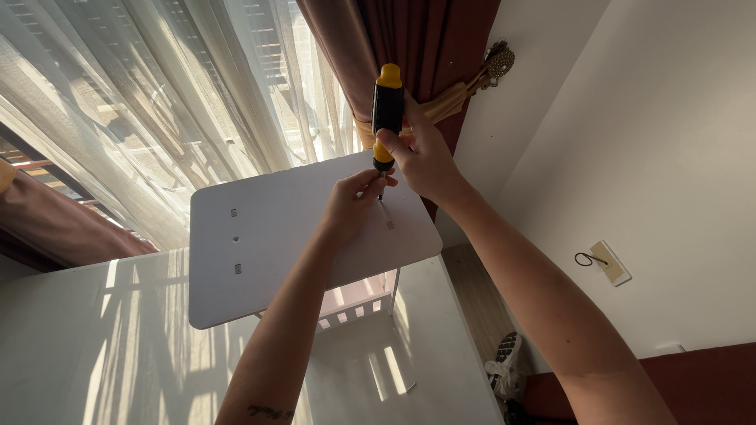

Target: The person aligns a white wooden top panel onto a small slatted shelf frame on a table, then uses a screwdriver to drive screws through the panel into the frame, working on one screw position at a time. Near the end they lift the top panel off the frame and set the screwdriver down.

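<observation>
Right hand: the right hand [425, 161] is wrapped around a screwdriver [387, 118] with a black and yellow handle, fingers closed on the grip, the tool upright with its tip down on the panel.
Left hand: the left hand [353, 203] sits just at 7 o'clock of the tool's tip, its fingers [370, 182] pressed together and pinching something at the tip that is too small to tell.
White panel: the white panel [260, 244] lies flat under both hands, with small slots and a hole in it; the tip meets it near its 2 o'clock corner.
Counter: the glossy white counter [94, 346] carries the panel, sunlit in stripes.
Surroundings: sheer curtain [157, 102] at 10 o'clock, dark red drape [429, 39] at 12 o'clock, wall outlet [610, 262] at 3 o'clock.
</observation>
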